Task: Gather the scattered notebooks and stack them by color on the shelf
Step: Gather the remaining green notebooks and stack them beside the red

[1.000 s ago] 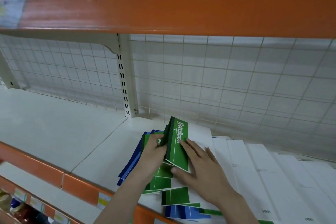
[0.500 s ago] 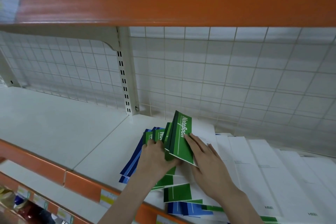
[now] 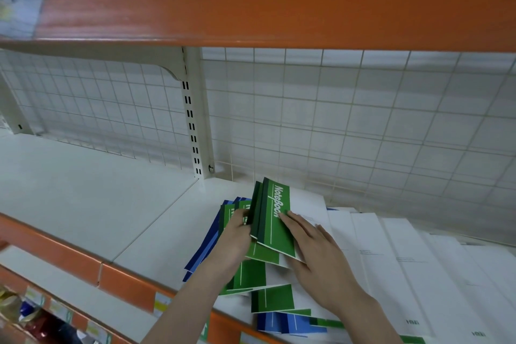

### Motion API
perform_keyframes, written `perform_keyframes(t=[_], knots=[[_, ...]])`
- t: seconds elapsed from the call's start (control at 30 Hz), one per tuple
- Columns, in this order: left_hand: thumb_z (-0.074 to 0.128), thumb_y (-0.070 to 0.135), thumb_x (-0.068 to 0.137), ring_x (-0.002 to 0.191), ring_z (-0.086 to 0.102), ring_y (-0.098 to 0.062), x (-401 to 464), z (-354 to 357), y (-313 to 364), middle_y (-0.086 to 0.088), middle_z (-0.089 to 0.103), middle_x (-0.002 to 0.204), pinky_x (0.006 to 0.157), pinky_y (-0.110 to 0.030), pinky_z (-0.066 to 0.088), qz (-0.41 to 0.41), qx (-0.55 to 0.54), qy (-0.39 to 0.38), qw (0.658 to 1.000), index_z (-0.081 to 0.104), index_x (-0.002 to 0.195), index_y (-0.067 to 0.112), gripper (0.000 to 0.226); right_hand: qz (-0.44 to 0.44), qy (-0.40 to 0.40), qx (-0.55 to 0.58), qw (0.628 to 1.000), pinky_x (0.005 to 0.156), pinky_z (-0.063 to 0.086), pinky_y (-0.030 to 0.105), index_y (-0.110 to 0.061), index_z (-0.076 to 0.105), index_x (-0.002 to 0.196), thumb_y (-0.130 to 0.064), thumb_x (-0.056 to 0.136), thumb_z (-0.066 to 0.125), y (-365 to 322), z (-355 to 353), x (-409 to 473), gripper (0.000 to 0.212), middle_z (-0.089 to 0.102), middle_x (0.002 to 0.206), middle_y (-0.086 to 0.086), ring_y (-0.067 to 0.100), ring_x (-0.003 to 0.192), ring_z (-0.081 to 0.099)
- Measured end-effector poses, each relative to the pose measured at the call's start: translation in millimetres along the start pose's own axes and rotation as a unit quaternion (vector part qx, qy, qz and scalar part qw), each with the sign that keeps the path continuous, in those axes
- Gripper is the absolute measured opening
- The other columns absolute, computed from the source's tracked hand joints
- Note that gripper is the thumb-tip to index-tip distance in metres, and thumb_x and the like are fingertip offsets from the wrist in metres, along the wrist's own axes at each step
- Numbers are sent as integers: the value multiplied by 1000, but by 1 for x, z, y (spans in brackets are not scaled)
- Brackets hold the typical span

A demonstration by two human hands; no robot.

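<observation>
A bundle of green notebooks (image 3: 275,220) stands tilted on edge on the white shelf (image 3: 97,198), its cover reading "Notebook". My left hand (image 3: 236,240) grips the bundle from the left side. My right hand (image 3: 315,248) lies with straight fingers against the bundle's right cover. Under and around them lie more green notebooks (image 3: 272,299) and blue notebooks (image 3: 203,248), fanned out loosely. Another blue notebook (image 3: 282,322) sticks out near the shelf's front edge.
White notebooks (image 3: 391,260) lie overlapped along the shelf to the right. A wire grid back panel (image 3: 335,126) and a slotted upright (image 3: 194,126) close the rear. An orange shelf beam (image 3: 251,8) hangs overhead; the shelf's orange front lip (image 3: 69,262) runs below left.
The green bundle has been raised more upright and drawn together between both hands. My right hand has slid up along its cover.
</observation>
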State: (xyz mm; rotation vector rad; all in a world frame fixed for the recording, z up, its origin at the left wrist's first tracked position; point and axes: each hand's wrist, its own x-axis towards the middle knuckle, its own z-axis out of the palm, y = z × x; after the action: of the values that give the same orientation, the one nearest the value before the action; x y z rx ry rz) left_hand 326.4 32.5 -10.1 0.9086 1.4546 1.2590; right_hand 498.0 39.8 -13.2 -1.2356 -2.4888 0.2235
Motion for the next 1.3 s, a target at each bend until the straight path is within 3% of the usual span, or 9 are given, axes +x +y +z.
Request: perform_keyframes(t=[0.27, 0.37, 0.47, 0.53, 0.63, 0.97, 1.07, 1.2, 1.3], knots=[[47, 23, 99, 85, 66, -27, -2, 7, 8, -17, 64, 111, 50, -33, 53, -50, -156, 43, 986, 57, 114, 14, 20, 11, -4, 21, 1000, 117, 2, 28, -38, 7, 150, -84, 75, 17, 0, 2, -1, 88, 9, 156, -19, 1, 143, 10], [43, 26, 101, 95, 65, -30, -5, 7, 10, -17, 63, 116, 62, -40, 56, -46, -135, 29, 989, 56, 119, 15, 25, 1, -5, -1, 1000, 119, 5, 30, -36, 5, 150, -60, 88, 42, 1, 3, 0, 76, 8, 157, -17, 3, 143, 11], [43, 17, 101, 97, 65, -25, -6, -2, 3, -9, 66, 107, 77, -38, 56, 90, 92, 72, 989, 61, 110, 19, 21, 0, -10, -18, 1000, 119, 4, 29, -35, 4, 151, -26, 93, 43, 3, 4, 0, 71, 7, 158, -14, 4, 144, 12], [52, 16, 96, 94, 63, -23, -3, -9, -5, -4, 66, 100, 84, -34, 51, 167, 372, 116, 906, 60, 111, 14, 17, 0, -12, -20, 1000, 119, 5, 29, -35, 3, 151, -26, 94, 41, 3, 3, 1, 69, 7, 158, -14, 4, 144, 12], [58, 37, 89, 95, 50, -19, -7, -7, -7, 3, 56, 96, 90, -31, 39, 147, 491, 113, 851, 55, 103, 14, 28, -1, -8, -17, 1000, 120, 7, 29, -35, 3, 151, -29, 96, 40, 2, 2, 1, 66, 7, 158, -14, 4, 144, 11], [64, -2, 83, 106, 60, -29, 4, -9, -6, -16, 63, 114, 92, -33, 48, 85, 352, 54, 931, 56, 117, -1, 35, -20, -23, -23, 999, 118, 8, 26, -37, 10, 150, -29, 92, 40, -3, -3, -2, 65, 15, 157, -17, 1, 142, 18], [55, 7, 93, 95, 64, -25, 2, -7, -2, -16, 65, 112, 81, -32, 52, 63, 211, 78, 972, 58, 114, 4, 22, -22, -25, -14, 999, 118, 7, 25, -39, 10, 149, -31, 94, 41, -3, -6, -3, 64, 15, 156, -19, 0, 142, 17], [49, 51, 93, 94, 67, -32, 2, -5, 11, -17, 69, 107, 82, -39, 54, -137, -38, 37, 989, 62, 113, 10, 47, -39, -51, -5, 998, 117, 7, 25, -40, 13, 149, -40, 92, 42, -5, -11, -6, 65, 16, 155, -20, 1, 141, 19], [69, 32, 84, 91, 68, -33, 0, -5, 11, -17, 69, 105, 71, -37, 55, -93, -43, 7, 995, 59, 120, 6, 45, -41, -61, 6, 997, 115, 12, 25, -41, 14, 149, -57, 89, 44, -3, -17, -7, 69, 16, 155, -22, 2, 140, 22]])
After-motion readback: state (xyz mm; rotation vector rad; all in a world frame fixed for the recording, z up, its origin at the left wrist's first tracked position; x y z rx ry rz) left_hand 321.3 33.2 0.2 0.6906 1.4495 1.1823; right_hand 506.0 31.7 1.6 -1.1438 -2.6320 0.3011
